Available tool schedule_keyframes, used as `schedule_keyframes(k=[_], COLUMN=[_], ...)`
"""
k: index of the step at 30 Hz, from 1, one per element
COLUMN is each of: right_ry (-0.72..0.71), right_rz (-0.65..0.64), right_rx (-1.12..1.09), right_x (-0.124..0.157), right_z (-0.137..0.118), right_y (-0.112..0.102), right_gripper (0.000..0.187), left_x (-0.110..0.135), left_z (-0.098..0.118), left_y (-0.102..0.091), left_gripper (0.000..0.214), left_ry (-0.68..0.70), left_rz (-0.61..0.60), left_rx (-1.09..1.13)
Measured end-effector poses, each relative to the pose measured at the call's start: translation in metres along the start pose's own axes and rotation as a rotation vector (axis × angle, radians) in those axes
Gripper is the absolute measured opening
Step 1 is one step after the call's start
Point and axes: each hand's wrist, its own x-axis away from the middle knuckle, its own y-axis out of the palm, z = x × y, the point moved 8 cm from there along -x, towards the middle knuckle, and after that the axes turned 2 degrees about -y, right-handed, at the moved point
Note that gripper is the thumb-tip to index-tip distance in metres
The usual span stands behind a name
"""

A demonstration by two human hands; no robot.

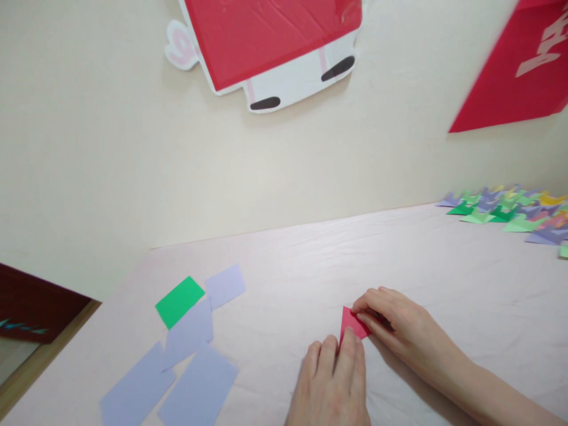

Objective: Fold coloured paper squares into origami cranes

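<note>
A small red folded paper (350, 323) lies on the pale pink tabletop (399, 254), near its front. My left hand (332, 378) rests on the paper's lower edge, fingers stretched out and pressing down flat. My right hand (399, 328) comes in from the right with its fingertips bent and pinching the paper's right corner. Most of the paper is hidden beneath the two hands.
Loose paper rectangles lie at the front left: one green sheet (180, 302) and several lilac sheets (197, 378). A row of folded coloured paper pieces (510, 210) stands at the far right by the wall. Red and white decorations (275, 41) hang on the cream wall.
</note>
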Motion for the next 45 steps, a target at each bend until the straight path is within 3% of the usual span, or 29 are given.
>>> schedule_keyframes(k=[15,23,33,40,45], right_ry=[0.033,0.055,0.06,0.018,-0.09], right_rz=[-0.012,0.0,0.079,0.03,-0.031], right_rx=[0.043,0.025,-0.066,-0.049,-0.12], right_x=[0.01,0.012,0.02,0.017,0.014], right_z=[-0.011,0.002,0.026,0.01,-0.014], right_y=[-0.003,-0.005,-0.022,-0.016,-0.008], right_gripper=[0.009,0.016,0.022,0.025,0.017], left_x=[-0.002,-0.003,0.016,0.012,0.002], left_z=[0.004,-0.001,0.0,-0.016,-0.022], left_y=[0.005,-0.009,0.006,-0.001,-0.014], left_gripper=[0.041,0.027,0.031,0.037,0.064], left_ry=[0.057,0.024,0.046,-0.118,-0.1], left_rz=[-0.085,0.009,-0.061,-0.025,0.067], left_rx=[-0.046,-0.062,-0.112,0.077,0.318])
